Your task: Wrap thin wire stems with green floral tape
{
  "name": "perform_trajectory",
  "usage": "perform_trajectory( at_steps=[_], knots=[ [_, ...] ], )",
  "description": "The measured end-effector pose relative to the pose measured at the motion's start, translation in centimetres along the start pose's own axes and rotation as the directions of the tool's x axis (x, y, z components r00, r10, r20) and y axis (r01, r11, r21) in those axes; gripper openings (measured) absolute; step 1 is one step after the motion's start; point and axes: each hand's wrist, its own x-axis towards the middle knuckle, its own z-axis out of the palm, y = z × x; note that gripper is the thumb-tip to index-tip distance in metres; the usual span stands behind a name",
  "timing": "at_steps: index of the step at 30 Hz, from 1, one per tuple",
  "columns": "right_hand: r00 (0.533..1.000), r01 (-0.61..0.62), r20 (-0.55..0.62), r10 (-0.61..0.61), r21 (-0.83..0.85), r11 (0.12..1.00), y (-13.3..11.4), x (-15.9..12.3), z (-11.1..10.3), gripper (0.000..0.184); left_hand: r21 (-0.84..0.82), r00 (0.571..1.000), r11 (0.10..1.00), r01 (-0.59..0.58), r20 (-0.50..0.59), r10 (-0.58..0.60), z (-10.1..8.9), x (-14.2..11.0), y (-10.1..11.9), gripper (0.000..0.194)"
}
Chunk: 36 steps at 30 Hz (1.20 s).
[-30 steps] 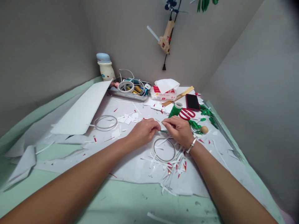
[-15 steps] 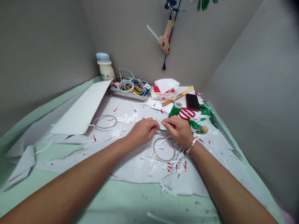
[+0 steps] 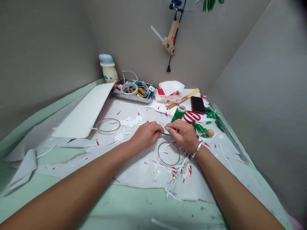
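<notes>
Soft, even light fills the desk corner, its direction hard to tell, with no harsh glare. The grey wall [image 3: 43, 64] reads evenly lit, falling to a dark vignette at the top right corner [image 3: 301, 4]. Only faint, diffuse shadows lie under the left hand [image 3: 146, 135], the right hand [image 3: 183, 135] and the edge of the white sheet [image 3: 81, 111]. Wide-angle distortion makes the walls lean, bows the edges of the green mat [image 3: 134, 204] and swells the right forearm [image 3: 240, 191] toward the frame's bottom. Focus holds throughout, though tiny paper scraps [image 3: 177, 172] turn slightly soft.

Bare forearms [image 3: 72, 187], silver bangle [image 3: 197, 149] on right wrist [image 3: 192, 146]
</notes>
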Motion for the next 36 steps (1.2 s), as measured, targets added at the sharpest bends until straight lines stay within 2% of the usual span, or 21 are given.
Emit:
perform_trajectory(
  at_steps=[2, 4, 7, 10, 13, 16, 19, 22, 25, 27, 29, 31, 33, 36],
  knots=[
    [0.995, -0.086, -0.044, 0.086, 0.015, 0.996, 0.9, 0.0, 0.0, 0.016, -0.096, 1.0, 0.995, -0.014, 0.015, 0.015, -0.1, 0.1, 0.2, 0.018],
    [0.993, -0.121, -0.005, 0.121, 0.016, 0.993, 1.6, -0.1, 0.2, 0.015, -0.195, 1.0, 0.981, 0.01, -0.015, -0.014, -0.3, 0.2, 0.3, 0.016],
    [0.989, -0.061, 0.136, 0.061, -0.001, 0.998, 1.4, -0.3, 0.6, 0.014, -0.234, 0.989, 0.97, 0.064, -0.112, -0.092, -0.6, 0.3, 0.2, 0.015],
    [0.977, 0.047, 0.208, -0.044, -0.012, 0.999, 0.3, -0.3, 0.6, 0.013, -0.145, 0.977, 0.984, 0.099, -0.171, -0.124, -0.7, 0.3, 0.0, 0.014],
    [0.983, 0.114, 0.148, -0.107, -0.046, 0.992, -0.7, -0.3, 0.4, 0.015, -0.028, 0.982, 0.996, 0.085, -0.167, -0.089, -0.6, 0.2, 0.0, 0.015],
    [0.993, 0.108, 0.046, -0.105, -0.078, 0.991, -0.8, -0.1, 0.0, 0.017, 0.106, 0.994, 0.993, 0.05, -0.106, -0.039, -0.3, 0.1, 0.1, 0.017],
    [1.0, 0.03, -0.007, -0.03, -0.044, 0.999, -0.1, 0.1, -0.1, 0.017, 0.177, 1.0, 0.984, -0.009, -0.009, 0.01, -0.1, 0.1, 0.2, 0.019],
    [0.995, -0.09, -0.033, 0.091, 0.049, 0.995, 1.1, 0.0, 0.1, 0.016, 0.087, 0.998, 0.995, -0.056, 0.042, 0.053, -0.1, 0.2, 0.5, 0.018],
    [0.988, -0.15, 0.052, 0.146, 0.089, 0.985, 1.9, -0.3, 0.4, 0.015, -0.079, 1.0, 0.997, 0.012, 0.014, -0.011, -0.4, 0.3, 0.5, 0.014],
    [0.985, -0.105, 0.141, 0.096, 0.062, 0.992, 1.5, -0.4, 0.5, 0.014, -0.123, 0.997, 0.991, 0.059, -0.043, -0.065, -0.4, 0.3, 0.3, 0.015],
    [0.978, -0.018, 0.206, 0.011, 0.032, 0.999, 0.7, -0.4, 0.5, 0.013, -0.077, 0.99, 0.993, 0.088, -0.1, -0.096, -0.3, 0.3, -0.2, 0.016],
    [0.982, 0.054, 0.18, -0.054, 0.001, 0.999, -0.2, -0.3, 0.4, 0.014, 0.035, 0.989, 0.995, 0.095, -0.113, -0.09, -0.1, 0.3, -0.5, 0.016],
    [0.992, 0.076, 0.106, -0.073, -0.026, 0.997, -0.6, -0.1, 0.2, 0.016, 0.142, 0.997, 0.988, 0.054, -0.068, -0.045, 0.1, 0.2, -0.5, 0.016],
    [1.0, -0.011, -0.008, 0.011, -0.016, 1.0, 0.1, -0.1, 0.2, 0.016, 0.171, 0.999, 0.985, -0.037, 0.017, 0.035, 0.2, 0.2, 0.0, 0.018]
  ],
)
